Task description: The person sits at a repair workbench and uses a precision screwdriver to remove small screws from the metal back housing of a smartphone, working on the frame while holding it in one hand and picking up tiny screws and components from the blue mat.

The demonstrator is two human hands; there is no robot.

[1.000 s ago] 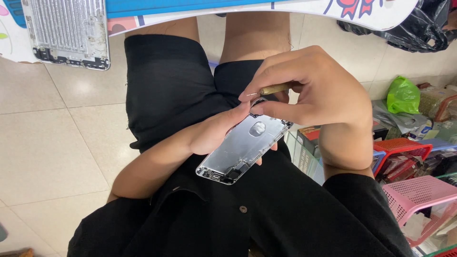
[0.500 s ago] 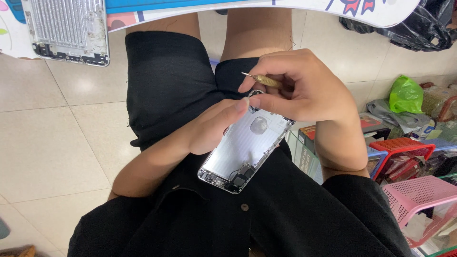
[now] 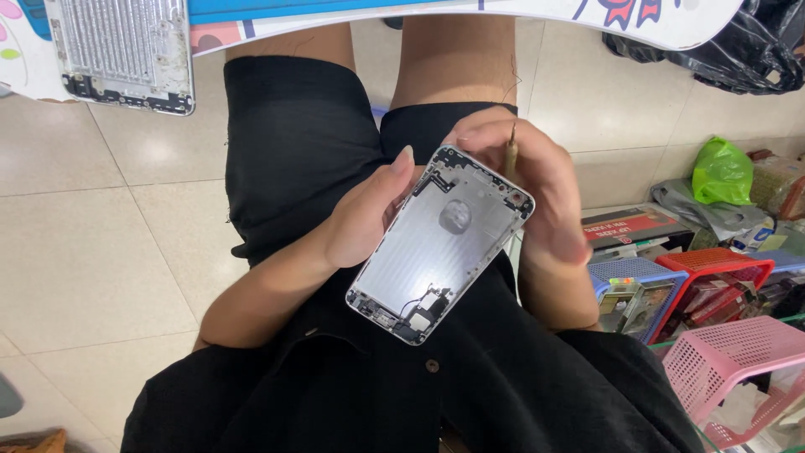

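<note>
Phone housing (image 3: 436, 247), silver, stripped of its screen, is held above the person's lap with its open inner face toward the camera, tilted so the camera-hole end points to the upper right. Small parts and thin cables remain at its lower end and along its upper corner; their detail is too fine to make out. The left hand (image 3: 365, 214) grips the housing along its left long edge, thumb over the rim, the other fingers hidden behind the shell. The right hand (image 3: 537, 189) sits behind the upper right corner, fingers closed around a thin tool (image 3: 510, 153) with a wooden-looking handle; only the tool's upper part shows, the rest is hidden by the housing and fingers, so its tip contact cannot be judged. Whether the right hand also supports the housing cannot be told.

At the near edge of the table (image 3: 503, 10) above, a second housing (image 3: 122, 50) lies partly cut off by the frame. Coloured plastic baskets (image 3: 721, 352) stand at the right on the floor, contents unclear.
</note>
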